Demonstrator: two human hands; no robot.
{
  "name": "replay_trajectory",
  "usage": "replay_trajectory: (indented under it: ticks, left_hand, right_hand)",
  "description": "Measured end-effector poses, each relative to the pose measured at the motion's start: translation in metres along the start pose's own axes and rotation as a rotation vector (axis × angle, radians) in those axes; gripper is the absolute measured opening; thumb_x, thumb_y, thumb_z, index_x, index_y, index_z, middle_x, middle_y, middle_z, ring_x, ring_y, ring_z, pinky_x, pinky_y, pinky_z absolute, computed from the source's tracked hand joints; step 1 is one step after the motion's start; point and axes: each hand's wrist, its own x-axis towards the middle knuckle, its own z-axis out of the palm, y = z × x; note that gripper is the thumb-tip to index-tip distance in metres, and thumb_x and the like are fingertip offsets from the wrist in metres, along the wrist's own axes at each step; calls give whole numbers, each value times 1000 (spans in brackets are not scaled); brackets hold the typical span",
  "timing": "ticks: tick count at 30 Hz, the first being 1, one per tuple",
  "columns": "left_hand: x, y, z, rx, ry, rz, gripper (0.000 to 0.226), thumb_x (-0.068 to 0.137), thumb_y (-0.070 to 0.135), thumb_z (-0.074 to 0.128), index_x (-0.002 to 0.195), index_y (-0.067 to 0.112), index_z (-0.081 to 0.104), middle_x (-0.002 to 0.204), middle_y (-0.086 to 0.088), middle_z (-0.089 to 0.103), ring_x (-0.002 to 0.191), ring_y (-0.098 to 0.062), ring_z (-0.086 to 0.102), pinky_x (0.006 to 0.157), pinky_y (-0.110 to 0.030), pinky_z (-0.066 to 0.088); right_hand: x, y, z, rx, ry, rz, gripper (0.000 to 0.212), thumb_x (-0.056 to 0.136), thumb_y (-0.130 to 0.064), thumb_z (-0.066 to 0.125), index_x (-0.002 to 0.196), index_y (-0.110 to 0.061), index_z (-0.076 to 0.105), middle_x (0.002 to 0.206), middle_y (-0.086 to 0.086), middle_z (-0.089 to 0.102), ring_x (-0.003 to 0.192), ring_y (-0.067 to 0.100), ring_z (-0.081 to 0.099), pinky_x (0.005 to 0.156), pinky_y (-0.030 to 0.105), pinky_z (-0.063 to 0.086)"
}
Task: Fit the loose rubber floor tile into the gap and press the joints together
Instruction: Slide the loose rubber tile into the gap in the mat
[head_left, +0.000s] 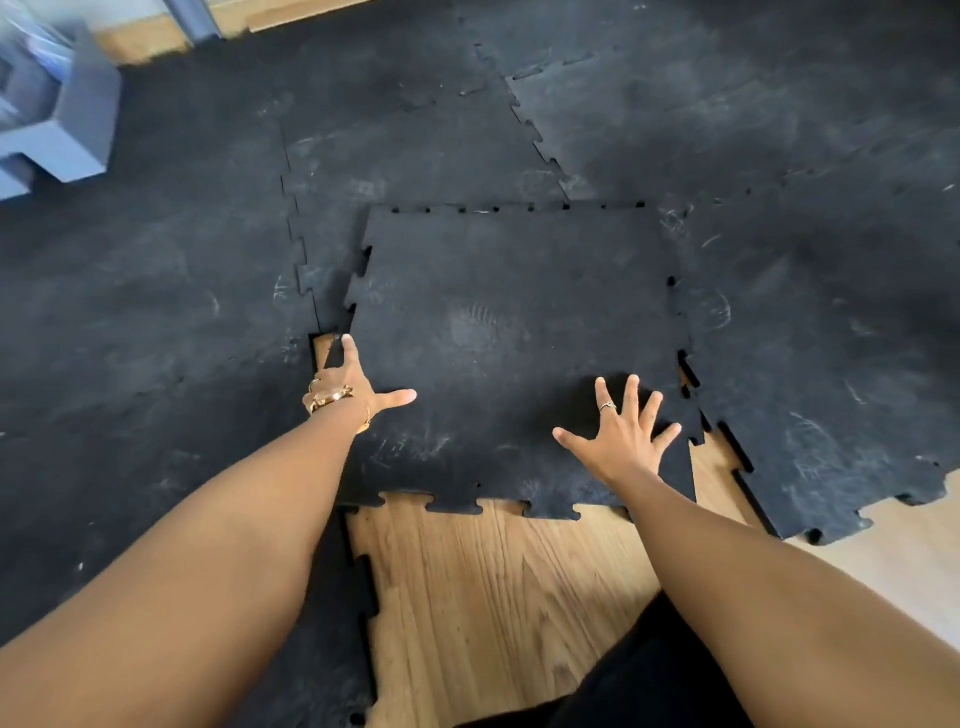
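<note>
The loose black rubber tile (509, 332) with puzzle-tooth edges lies askew over the gap, its far and left edges overlapping the laid tiles. My left hand (349, 382) rests at the tile's left edge, thumb on top and the other fingers at the edge, one pointing away from me. My right hand (623, 428) lies flat on the tile's near right part, fingers spread. Bare wooden floor (493, 582) shows in the gap below the tile's near edge.
Laid black rubber tiles (156, 322) surround the gap on the left, far side and right (821, 322). A grey blurred object (62, 119) stands at the far left. My dark-clothed knee (644, 680) is at the bottom edge.
</note>
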Motion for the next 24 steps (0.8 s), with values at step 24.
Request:
replay_trajectory:
  ticks: [24]
  left_hand:
    - [-27,-38,48,-14,-157,-92,127,73,55,73,151,19,-20,137,-28,45,121,-43,50,100,-52,42]
  right_hand:
    - [0,29,-15,213,193,566,140,58,-87,65,157,-5,11,140,17,43,124,35,48,97,50,42]
